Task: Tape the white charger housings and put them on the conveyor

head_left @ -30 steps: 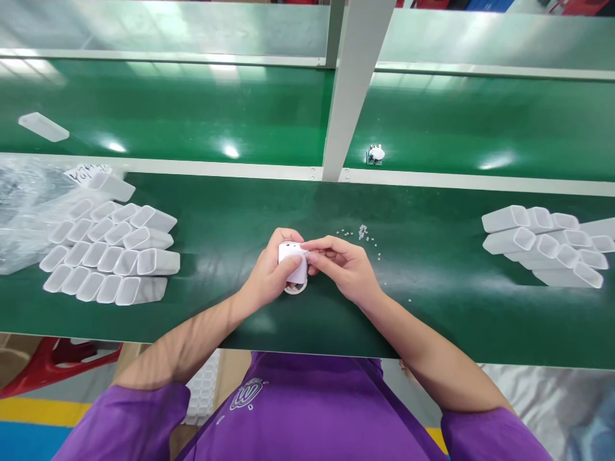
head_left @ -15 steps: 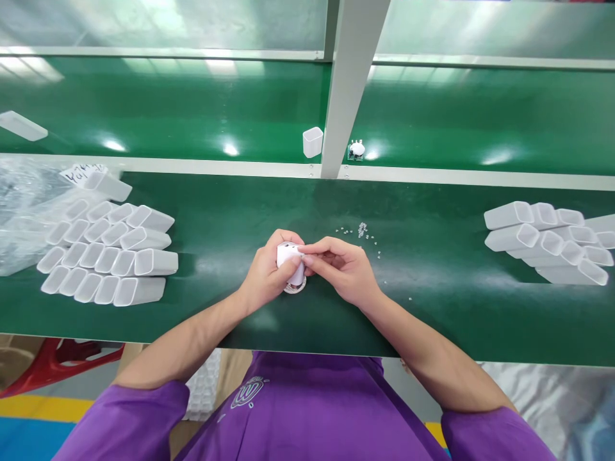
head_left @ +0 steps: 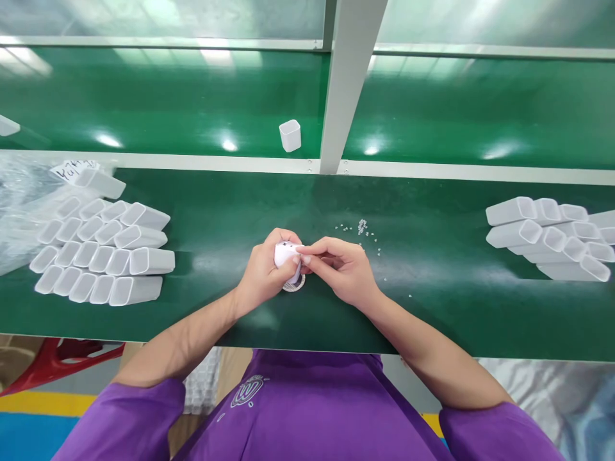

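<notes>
My left hand (head_left: 262, 267) is wrapped round a white plastic housing (head_left: 285, 253) with small dark openings at its top, thumb across its front. The fingertips of my right hand (head_left: 346, 269) are pinched together at the housing's right edge; whatever is between them is too small or hidden to make out. Just below the housing, a white ring-shaped piece (head_left: 294, 286) shows, partly covered. To the right of my hands, a small heap of tiny clear pieces (head_left: 362, 226) lies on the dark green bench (head_left: 307, 320), with several more scattered around it.
Rows of white rectangular sleeves (head_left: 139, 261) lie stacked at left beside a clear plastic bag (head_left: 19, 211). Another stack of sleeves (head_left: 528, 232) lies at right. Behind a metal rail, one sleeve (head_left: 290, 136) stands on a green belt (head_left: 182, 102), left of a grey post (head_left: 346, 83).
On the belt behind, the sleeves have shifted left, and the small white part with a board right of the post is out of sight. My hands keep nearly the same grip and place.
</notes>
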